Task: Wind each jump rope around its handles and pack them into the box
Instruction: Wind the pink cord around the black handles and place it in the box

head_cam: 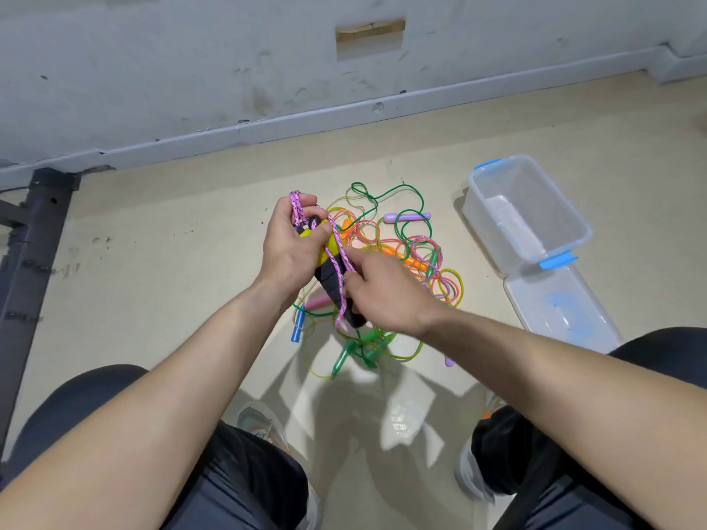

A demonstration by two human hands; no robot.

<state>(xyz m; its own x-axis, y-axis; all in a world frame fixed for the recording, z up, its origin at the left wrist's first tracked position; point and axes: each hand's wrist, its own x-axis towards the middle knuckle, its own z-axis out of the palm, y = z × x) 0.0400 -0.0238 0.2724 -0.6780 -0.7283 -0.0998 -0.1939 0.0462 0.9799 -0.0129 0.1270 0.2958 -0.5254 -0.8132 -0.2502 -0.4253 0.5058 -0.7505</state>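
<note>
Pink rope, one box, two hands

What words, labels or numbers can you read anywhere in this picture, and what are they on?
No text can be read.
Black frame: pale marks, too blurred to read.
Clear bag: dark printed patch, too blurred.
Box lid: blue marking, no letters legible.

Single head-worn view — looking steeply down, forward over close forearms, floor beyond
</note>
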